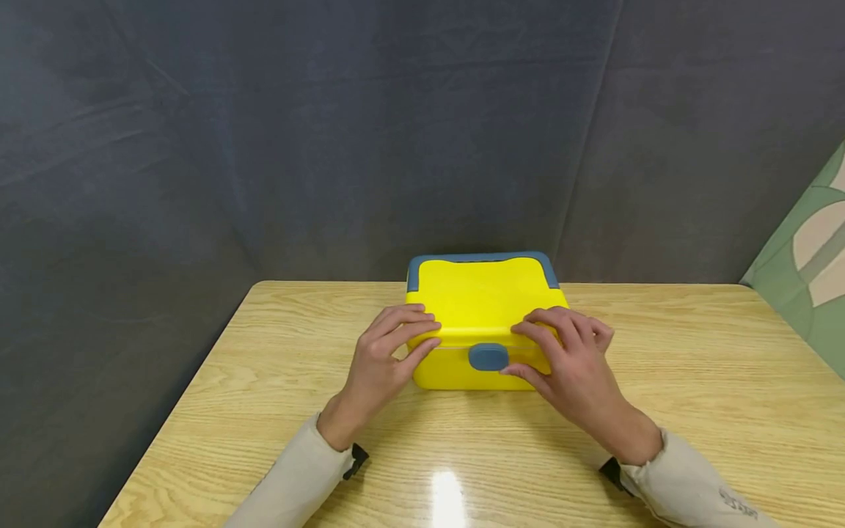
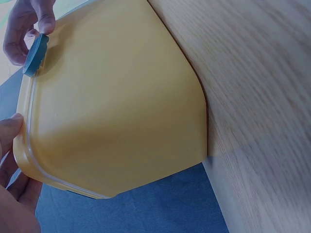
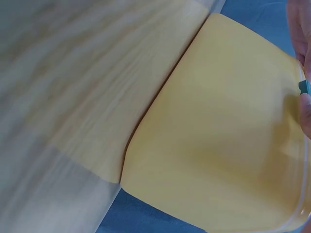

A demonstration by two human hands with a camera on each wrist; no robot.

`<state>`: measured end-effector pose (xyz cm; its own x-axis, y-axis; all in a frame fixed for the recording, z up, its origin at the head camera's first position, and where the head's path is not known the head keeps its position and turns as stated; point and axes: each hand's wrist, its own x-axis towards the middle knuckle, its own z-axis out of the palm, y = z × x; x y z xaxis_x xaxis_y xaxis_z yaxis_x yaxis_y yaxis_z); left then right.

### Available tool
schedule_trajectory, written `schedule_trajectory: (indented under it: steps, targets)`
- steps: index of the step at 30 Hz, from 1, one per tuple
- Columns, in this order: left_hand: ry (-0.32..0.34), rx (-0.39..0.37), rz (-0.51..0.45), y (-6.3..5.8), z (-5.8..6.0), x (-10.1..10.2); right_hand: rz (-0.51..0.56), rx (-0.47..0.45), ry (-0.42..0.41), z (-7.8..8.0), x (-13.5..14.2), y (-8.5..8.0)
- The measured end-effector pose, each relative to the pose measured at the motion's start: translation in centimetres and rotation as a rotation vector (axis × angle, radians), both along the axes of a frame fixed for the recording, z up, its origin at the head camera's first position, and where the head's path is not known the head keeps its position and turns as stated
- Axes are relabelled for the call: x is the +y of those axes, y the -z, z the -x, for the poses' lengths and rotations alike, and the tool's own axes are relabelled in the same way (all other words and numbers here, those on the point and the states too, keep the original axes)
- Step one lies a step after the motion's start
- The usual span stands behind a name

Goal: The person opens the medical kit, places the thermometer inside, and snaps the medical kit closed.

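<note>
A yellow plastic box (image 1: 485, 293) with a blue handle along its back edge stands closed on the table. Its blue latch (image 1: 488, 357) sits at the front, over the seam below the lid. My left hand (image 1: 379, 370) grips the lid's front left corner, fingers on top and thumb at the front edge. On the other side, my right hand (image 1: 577, 367) has its thumb at the lower right edge of the latch and its fingers on the lid above. In the right wrist view, the latch (image 3: 304, 87) shows only partly. The inside of the box is hidden.
The light wood table (image 1: 277, 352) extends on both sides of the box. A dark grey cloth (image 1: 396, 147) hangs behind it. Green and beige patterned fabric (image 1: 812, 264) is at the far right. Light glares off the tabletop near the front.
</note>
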<state>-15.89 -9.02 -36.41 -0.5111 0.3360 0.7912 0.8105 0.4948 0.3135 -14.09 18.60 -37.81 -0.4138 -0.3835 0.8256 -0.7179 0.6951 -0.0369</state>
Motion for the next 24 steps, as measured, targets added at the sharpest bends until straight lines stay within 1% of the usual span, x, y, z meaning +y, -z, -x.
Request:
schedule_trajectory:
  steps: [4,9,16,24]
  targets:
    - [-0.001,-0.001,0.002,0.0,0.0,0.0,-0.021,0.073,-0.046,-0.1,-0.4,0.1]
    - [0.003,0.013,0.0,0.0,0.0,0.0,-0.035,0.117,-0.068,-0.3,-0.9,0.1]
    - [0.001,0.019,-0.001,0.0,0.1,0.0,-0.052,0.095,-0.075,-0.7,-1.3,0.1]
    - [0.0,0.013,0.006,0.0,0.1,0.0,-0.038,0.046,-0.074,-1.1,-1.5,0.0]
